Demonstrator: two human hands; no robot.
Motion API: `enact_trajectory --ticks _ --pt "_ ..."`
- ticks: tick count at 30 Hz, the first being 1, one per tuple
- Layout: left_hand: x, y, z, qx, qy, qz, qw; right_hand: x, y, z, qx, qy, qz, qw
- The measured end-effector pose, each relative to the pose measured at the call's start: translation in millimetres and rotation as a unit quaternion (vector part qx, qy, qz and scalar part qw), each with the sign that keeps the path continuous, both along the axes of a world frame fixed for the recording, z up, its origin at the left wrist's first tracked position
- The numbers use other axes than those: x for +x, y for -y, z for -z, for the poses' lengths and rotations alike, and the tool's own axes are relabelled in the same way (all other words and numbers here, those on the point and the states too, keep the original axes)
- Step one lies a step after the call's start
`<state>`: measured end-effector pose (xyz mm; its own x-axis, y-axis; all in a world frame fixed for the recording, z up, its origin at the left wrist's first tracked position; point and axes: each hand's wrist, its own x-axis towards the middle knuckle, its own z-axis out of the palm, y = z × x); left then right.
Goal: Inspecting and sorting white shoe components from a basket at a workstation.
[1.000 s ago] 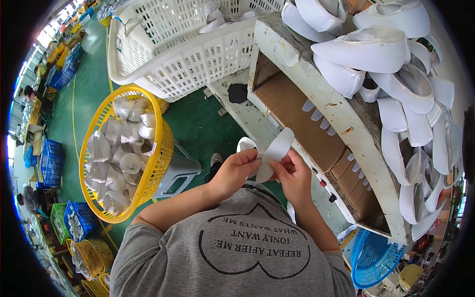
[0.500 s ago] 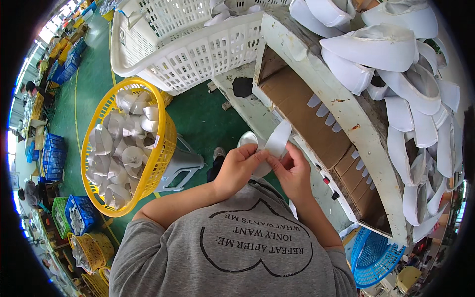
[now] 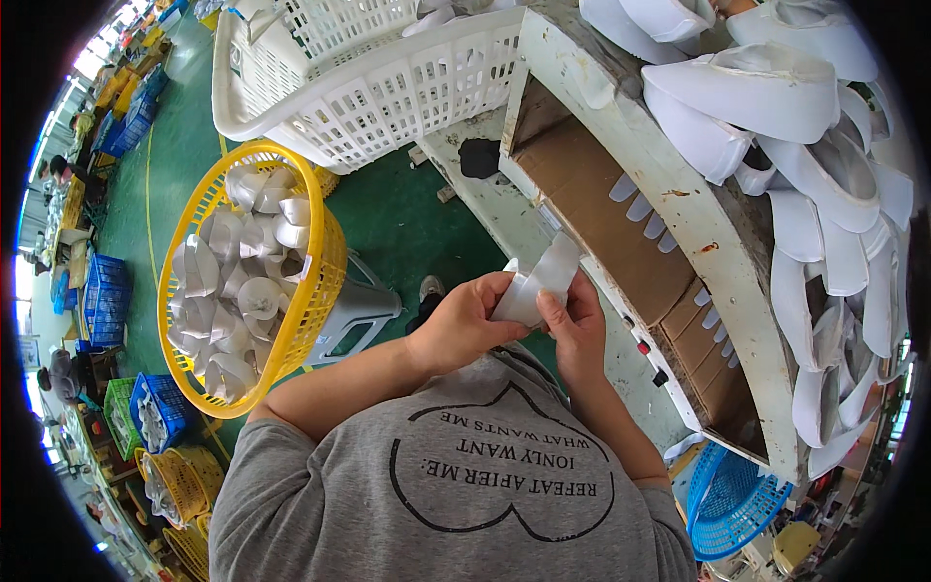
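Between my two hands, in front of my chest, is a white shirt collar (image 3: 545, 279), bent round into a curve with one end standing up. My left hand (image 3: 460, 325) grips its left side, thumb along the near edge. At the other side, my right hand (image 3: 579, 325) pinches the collar with the thumb on its face; its fingers are partly hidden behind. To the left, a yellow basket (image 3: 328, 272) holds several rolled white collars (image 3: 260, 299). More white collars (image 3: 742, 92) hang overlapping along the machine's top at the right.
A pale, worn machine (image 3: 645, 160) with a curved top and cardboard-lined opening stands at the right. A large white crate (image 3: 388, 102) is beyond my hands. The yellow basket rests on a grey stool (image 3: 357, 315). A blue basket (image 3: 732, 504) sits at the lower right.
My left hand has shifted its hold along the collar, and the right thumb now lies on its face. The collar has turned, showing a broader curved band between my hands.
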<state>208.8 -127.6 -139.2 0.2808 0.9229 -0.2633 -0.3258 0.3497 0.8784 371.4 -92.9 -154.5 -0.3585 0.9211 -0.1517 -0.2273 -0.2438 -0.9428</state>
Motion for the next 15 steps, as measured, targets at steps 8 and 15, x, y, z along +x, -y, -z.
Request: enact_trajectory --ticks 8,15 --pt "-21 5 -3 -0.062 -0.016 0.012 0.998 8 3 20 -0.003 -0.05 -0.06 0.997" --pt "-11 31 5 -0.082 -0.196 0.022 0.977 16 -3 16 0.033 0.137 -0.083 0.986"
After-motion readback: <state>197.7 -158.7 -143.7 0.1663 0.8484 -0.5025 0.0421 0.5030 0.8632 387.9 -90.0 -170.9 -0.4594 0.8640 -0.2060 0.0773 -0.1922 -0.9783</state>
